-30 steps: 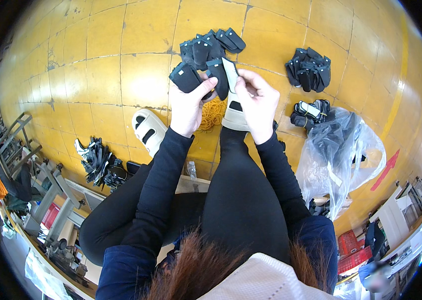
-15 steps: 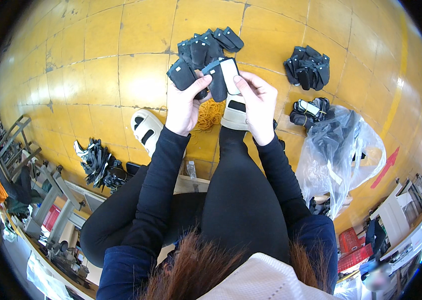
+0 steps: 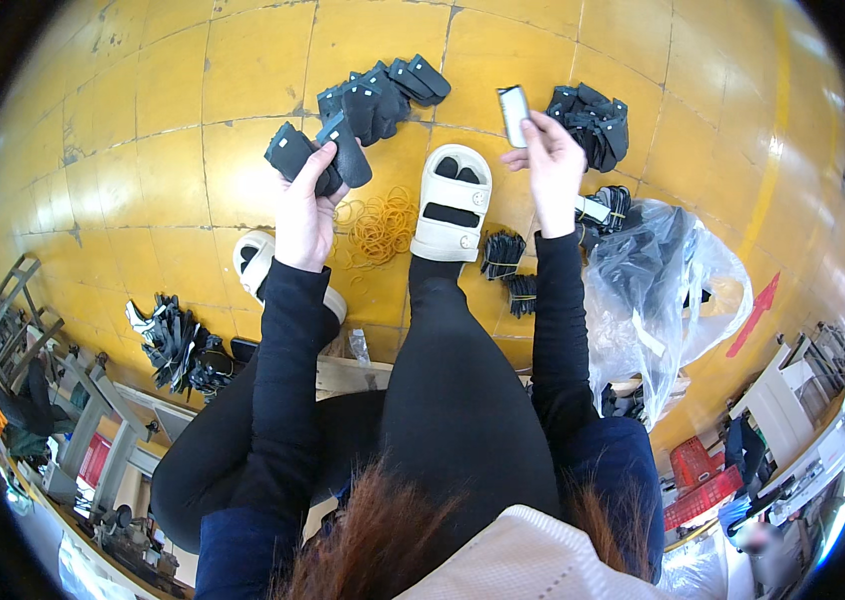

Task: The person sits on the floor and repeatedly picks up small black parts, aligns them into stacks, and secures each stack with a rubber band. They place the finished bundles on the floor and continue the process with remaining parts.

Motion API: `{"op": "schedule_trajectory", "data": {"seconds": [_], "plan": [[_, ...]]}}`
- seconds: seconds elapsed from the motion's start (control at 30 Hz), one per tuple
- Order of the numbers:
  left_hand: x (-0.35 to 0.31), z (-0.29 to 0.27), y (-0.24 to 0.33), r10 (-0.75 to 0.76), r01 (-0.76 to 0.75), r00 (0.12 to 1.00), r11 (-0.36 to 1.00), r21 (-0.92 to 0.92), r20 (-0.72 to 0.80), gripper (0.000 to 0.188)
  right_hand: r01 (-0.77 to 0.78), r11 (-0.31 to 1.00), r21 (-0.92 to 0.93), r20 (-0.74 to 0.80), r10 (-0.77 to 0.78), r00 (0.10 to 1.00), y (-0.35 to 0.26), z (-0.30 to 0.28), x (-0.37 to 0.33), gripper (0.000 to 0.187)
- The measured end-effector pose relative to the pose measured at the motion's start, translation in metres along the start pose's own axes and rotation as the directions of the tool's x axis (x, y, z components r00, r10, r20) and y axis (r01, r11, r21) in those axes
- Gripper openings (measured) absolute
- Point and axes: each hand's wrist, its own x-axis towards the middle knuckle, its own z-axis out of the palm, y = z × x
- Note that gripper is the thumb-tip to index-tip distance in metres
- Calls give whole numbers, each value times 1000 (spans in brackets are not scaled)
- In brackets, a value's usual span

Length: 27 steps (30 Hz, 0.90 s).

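Observation:
Small black fabric pouches [image 3: 348,155] with little pale tags are pinched between the thumb and fingers of my left hand [image 3: 305,215]. My right hand [image 3: 555,170], apart to the right, grips a flat black-edged piece with a white face [image 3: 514,114], slightly blurred. Just beyond my left hand lies a pile of similar black pouches [image 3: 375,105] on the yellow floor. A second heap of black pouches [image 3: 595,128] is beside my right hand's fingers. Yellow rubber bands [image 3: 379,226] lie loose between the hands, nearer to me.
My sandalled foot [image 3: 455,200] stands between the hands. Banded black bundles [image 3: 503,254] lie right of it, with another bundle [image 3: 598,210] by a clear plastic bag [image 3: 668,300]. Black pieces [image 3: 175,345] are heaped at left, near a metal trolley frame [image 3: 108,420].
My hands have drawn apart. The right hand has carried the white-faced piece away to the right, toward the right heap, while the left hand keeps its black pouches.

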Motion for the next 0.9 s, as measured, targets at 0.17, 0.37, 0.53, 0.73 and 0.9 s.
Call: {"op": "schedule_trajectory", "data": {"seconds": [0.17,0.37,0.53,0.73,0.9], "plan": [[-2,-3,-4,-66,66,998,997,27,-26,20,161,678,-717,-222,-441,869,5,-56,11,23],[-9,3,-18,-133,133,991,991,-1,-20,22,102,261,-960,-1,-368,930,30,-76,0,29],[-12,12,-25,-187,184,982,980,83,32,18,310,698,-645,29,-383,923,28,-44,-9,28],[-14,7,-33,-177,169,982,978,122,59,22,-21,1000,-5,570,20,821,2,63,-49,32],[1,-11,-30,-256,282,946,953,-115,198,44,153,979,-134,244,-117,963,32,104,-4,30]]}}
